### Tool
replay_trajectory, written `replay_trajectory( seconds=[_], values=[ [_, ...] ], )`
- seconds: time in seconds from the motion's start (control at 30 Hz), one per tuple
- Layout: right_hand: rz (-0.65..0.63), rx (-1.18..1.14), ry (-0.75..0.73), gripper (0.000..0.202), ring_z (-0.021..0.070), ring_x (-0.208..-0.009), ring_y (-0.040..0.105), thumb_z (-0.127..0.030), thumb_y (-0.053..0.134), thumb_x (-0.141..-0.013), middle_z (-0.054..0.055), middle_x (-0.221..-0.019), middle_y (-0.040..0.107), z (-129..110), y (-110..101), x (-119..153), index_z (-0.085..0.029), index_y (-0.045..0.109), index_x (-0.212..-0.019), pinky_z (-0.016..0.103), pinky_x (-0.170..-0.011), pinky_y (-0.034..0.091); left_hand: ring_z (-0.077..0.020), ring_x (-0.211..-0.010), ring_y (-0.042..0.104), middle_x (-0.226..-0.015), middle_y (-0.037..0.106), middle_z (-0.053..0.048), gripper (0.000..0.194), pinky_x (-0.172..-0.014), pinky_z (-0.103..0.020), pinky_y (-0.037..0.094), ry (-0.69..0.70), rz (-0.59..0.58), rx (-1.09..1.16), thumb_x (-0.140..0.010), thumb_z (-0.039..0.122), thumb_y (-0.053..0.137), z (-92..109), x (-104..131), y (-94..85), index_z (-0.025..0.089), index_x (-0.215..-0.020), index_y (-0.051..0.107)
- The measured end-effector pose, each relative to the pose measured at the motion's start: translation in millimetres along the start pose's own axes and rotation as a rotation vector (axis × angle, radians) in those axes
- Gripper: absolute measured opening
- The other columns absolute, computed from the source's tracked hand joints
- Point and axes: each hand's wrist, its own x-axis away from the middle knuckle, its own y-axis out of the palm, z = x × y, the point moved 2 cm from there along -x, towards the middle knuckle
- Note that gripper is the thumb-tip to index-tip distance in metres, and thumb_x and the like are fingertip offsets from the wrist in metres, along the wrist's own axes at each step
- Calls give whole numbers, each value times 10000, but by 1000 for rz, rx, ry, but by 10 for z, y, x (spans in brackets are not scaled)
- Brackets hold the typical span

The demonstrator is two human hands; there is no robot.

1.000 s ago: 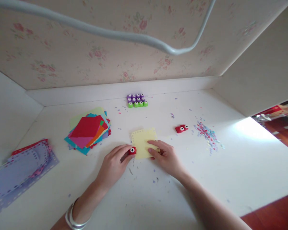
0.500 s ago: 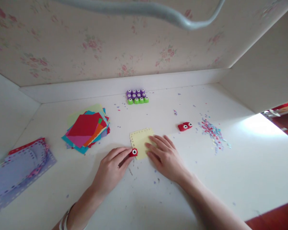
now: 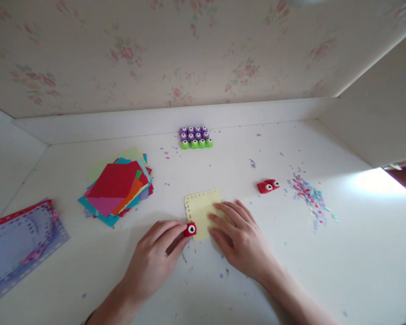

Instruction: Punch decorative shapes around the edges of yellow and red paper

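My left hand (image 3: pixel 159 248) grips a small red craft punch (image 3: pixel 190 229) between thumb and fingers, at the lower left edge of a pale yellow sheet of paper (image 3: pixel 203 205). Small cut-outs run along the sheet's top and left edges. The punch's white button with a dark mark faces up. My right hand (image 3: pixel 240 232) lies with fingers spread over the right part of the paper, pressing it to the white table. Two more red punches (image 3: pixel 268 186) stand together to the right, beyond my right hand.
Purple and green punches (image 3: pixel 195 136) stand in rows near the wall. A stack of coloured paper (image 3: pixel 113 185) lies left of the hands, with punched lilac sheets (image 3: pixel 16 253) at far left. Paper confetti (image 3: pixel 309 196) is heaped on the right, and scraps dot the table (image 3: pixel 325 271).
The camera view has tilted up and shifted slightly, so the table things sit differently in frame and the pale cable at the top has nearly gone. Both hands keep the same hold.
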Motion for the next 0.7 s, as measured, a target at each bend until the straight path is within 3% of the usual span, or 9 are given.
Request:
replay_trajectory(
  seconds=[0.7],
  values=[
    [-12,4,7,282,273,-1228,521,-280,569,-907,61,-1312,592,-3,14,-3,-275,653,-1177,558,-1110,324,-177,-953,642,-1024,678,-33,220,-863,-309,560,2,-15,1,-901,234,629,-11,14,0,251,-1120,624]
  ],
)
